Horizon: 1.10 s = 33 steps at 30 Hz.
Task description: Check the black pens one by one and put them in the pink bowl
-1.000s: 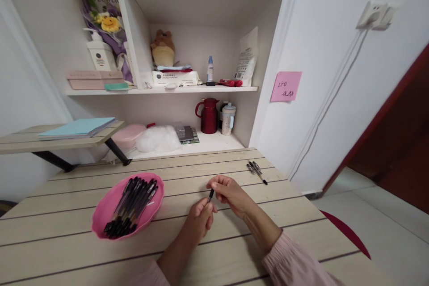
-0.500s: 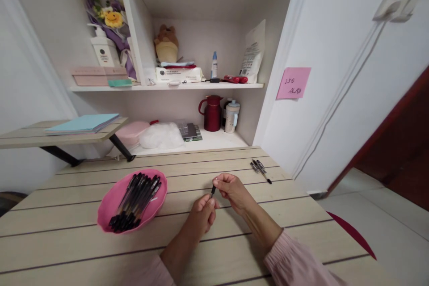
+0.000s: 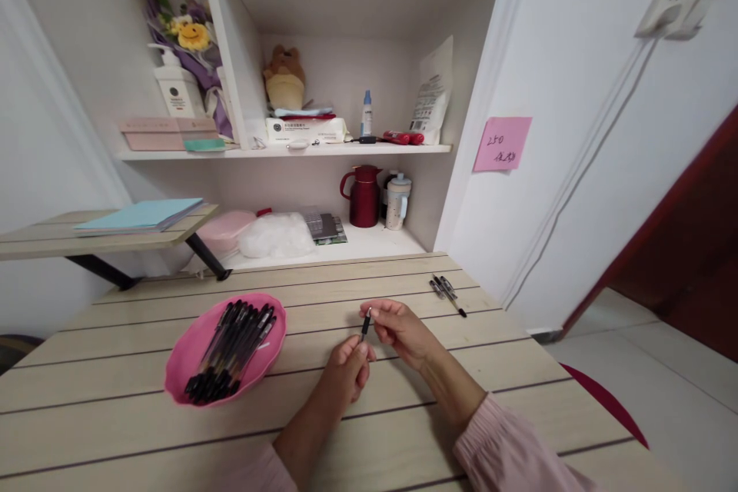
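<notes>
My left hand (image 3: 349, 367) is closed around the clear barrel of a black gel pen (image 3: 365, 325), holding it at a slant with the tip end up. At that upper end, the thumb and index finger of my right hand (image 3: 403, 332) pinch around the silvery tip; their exact contact is partly hidden. The black grip section shows between the two hands. To the left, a pink scalloped bowl (image 3: 180, 350) holds a pile of black pens (image 3: 234, 350). Beyond my right hand, a small group of pen pieces and clear caps (image 3: 445, 288) lies on the table.
The slatted wooden table (image 3: 438, 415) meets a white shelf unit holding a dark red jug (image 3: 364, 197), a speckled cup (image 3: 397, 201) and a white plastic bag (image 3: 277, 236). A raised stand (image 3: 34, 234) with blue paper (image 3: 141, 215) rises at the left.
My right fingers have parted slightly at the pen's upper end, so more of its black grip and tip shows. My left hand keeps its hold; the view has shifted a little.
</notes>
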{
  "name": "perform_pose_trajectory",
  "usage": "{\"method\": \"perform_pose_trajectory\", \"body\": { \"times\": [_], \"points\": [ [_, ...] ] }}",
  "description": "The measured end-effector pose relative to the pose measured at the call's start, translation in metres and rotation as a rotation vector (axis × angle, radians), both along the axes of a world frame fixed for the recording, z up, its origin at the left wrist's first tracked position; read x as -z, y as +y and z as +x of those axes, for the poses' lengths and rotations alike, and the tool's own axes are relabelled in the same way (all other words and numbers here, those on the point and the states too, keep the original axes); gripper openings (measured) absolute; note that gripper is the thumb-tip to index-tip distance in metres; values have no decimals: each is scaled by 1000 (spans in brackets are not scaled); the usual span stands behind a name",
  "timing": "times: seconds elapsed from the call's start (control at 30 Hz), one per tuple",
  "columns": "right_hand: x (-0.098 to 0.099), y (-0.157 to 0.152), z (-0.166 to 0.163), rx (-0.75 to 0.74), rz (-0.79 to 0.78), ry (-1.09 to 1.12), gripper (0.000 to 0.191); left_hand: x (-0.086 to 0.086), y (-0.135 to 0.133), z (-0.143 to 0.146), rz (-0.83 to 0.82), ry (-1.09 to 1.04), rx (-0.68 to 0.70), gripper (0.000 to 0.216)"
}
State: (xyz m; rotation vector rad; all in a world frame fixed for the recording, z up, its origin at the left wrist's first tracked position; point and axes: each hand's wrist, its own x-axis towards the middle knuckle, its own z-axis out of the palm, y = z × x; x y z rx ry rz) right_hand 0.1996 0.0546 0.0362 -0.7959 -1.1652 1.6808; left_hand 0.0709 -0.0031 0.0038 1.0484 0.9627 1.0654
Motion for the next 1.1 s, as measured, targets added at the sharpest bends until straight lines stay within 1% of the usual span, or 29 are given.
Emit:
{"method": "perform_pose_trajectory", "body": {
  "times": [0.13,0.23,0.43,0.53,0.63,0.67,0.7,0.73,0.77,0.8,0.87,0.97,1.03,1.1],
  "points": [
    [2,2,-1,74,15,-31,32,3,2,0,12,2,3,33],
    [3,3,-2,100,33,-53,32,5,3,0,16,17,-1,32],
    [4,2,-2,107,71,-75,32,3,2,0,23,43,-1,32],
    [4,-1,-4,91,81,-98,34,2,2,1,16,15,-1,33],
    [4,1,-2,62,145,-144,37,2,3,1,-14,-31,-13,35],
    [3,5,2,100,188,-227,39,3,3,0,-25,-49,-22,36],
    [2,11,8,173,238,-358,40,3,4,0,-36,-69,-29,36],
    [1,18,16,265,287,-510,40,3,4,-1,-45,-90,-34,35],
    [-1,27,27,400,342,-749,38,4,5,-2,-51,-111,-37,35],
    [-3,37,40,469,354,-869,32,4,5,-2,-55,-128,-38,34],
    [-7,55,67,557,359,-1035,22,4,5,-3,-56,-150,-43,34],
    [-8,75,99,610,328,-1306,16,4,6,-3,-53,-160,-54,34],
    [-4,82,108,590,303,-1467,15,6,7,-3,-62,-157,-47,35],
    [1,85,108,550,285,-1614,16,8,10,-3,-83,-149,-39,37]
  ]
}}
